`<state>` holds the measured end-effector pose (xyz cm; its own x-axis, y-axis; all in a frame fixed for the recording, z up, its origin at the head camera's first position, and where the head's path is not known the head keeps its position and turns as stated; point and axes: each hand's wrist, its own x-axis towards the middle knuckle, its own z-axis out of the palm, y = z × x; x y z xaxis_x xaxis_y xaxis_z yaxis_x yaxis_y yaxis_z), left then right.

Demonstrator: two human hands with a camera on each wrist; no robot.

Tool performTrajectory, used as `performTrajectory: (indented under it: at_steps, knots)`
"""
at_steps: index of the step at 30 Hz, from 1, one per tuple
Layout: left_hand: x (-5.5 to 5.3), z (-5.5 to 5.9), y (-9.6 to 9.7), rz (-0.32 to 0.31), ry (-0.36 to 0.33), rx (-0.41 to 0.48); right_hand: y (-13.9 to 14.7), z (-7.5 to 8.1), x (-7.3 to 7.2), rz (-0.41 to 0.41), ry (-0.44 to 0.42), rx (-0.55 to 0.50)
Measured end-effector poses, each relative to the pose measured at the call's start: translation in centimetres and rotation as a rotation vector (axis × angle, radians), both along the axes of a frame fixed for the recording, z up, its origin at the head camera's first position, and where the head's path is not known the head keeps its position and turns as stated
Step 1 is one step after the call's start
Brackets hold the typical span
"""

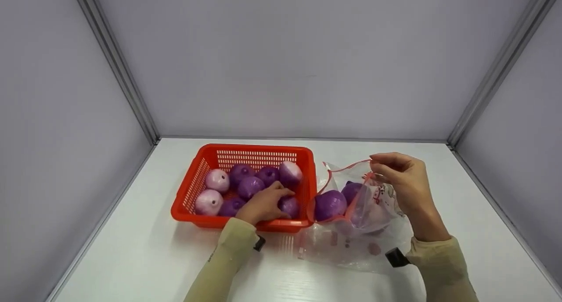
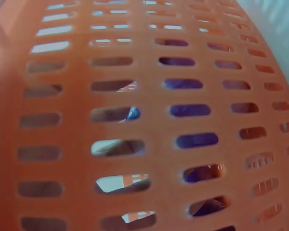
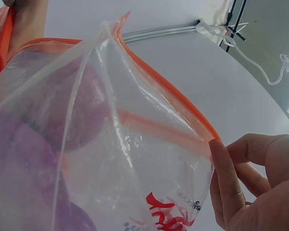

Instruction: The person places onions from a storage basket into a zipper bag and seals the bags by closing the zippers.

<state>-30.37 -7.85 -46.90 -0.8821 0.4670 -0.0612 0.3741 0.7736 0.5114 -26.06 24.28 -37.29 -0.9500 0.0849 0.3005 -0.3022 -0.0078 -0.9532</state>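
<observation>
A red plastic basket (image 1: pixel 246 223) holds several purple and pale pink onions, among them a purple onion (image 1: pixel 251 187) near its middle. My left hand (image 1: pixel 264 204) reaches over the front rim and grips a purple onion (image 1: pixel 290 207) in the right front corner, fingers and thumb curled about it. To the right, a clear zip bag (image 1: pixel 373 221) with a red-edged mouth stands partly open with several onions inside, one purple onion (image 1: pixel 330 205) at its opening. My right hand (image 1: pixel 406 179) pinches the bag's right edge (image 3: pixel 209 144) between thumb and fingers.
Beneath the open bag, another clear printed bag (image 1: pixel 340 249) lies flat on the white table (image 1: pixel 131 249). Grey walls (image 1: pixel 307 65) enclose the table at the back and sides. Basket slats fill the left wrist view.
</observation>
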Motion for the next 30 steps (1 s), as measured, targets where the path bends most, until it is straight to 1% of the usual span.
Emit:
performTrajectory:
  at_steps: [7,14,18,24,27,30]
  knots:
    - [0.2,0.1,0.0,-0.010,-0.032,0.007,0.0,-0.1,0.0,-0.002,-0.001,-0.004]
    - [0.2,0.2,0.0,0.017,-0.055,-0.026,0.0,-0.1,-0.2,0.011,0.006,0.000]
    - [0.1,0.4,0.0,0.036,-0.053,-0.022,0.0,-0.1,-0.2,0.009,0.000,0.003]
    - [0.1,0.4,0.0,0.054,0.013,0.031,0.1,-0.1,-0.4,0.019,-0.015,0.003]
    - [0.4,0.8,0.2,0.063,0.060,0.045,0.1,-0.1,-0.5,0.023,-0.013,-0.011]
    - [0.8,1.3,0.5,0.076,0.120,0.040,0.3,0.0,-0.7,0.031,-0.009,-0.010]
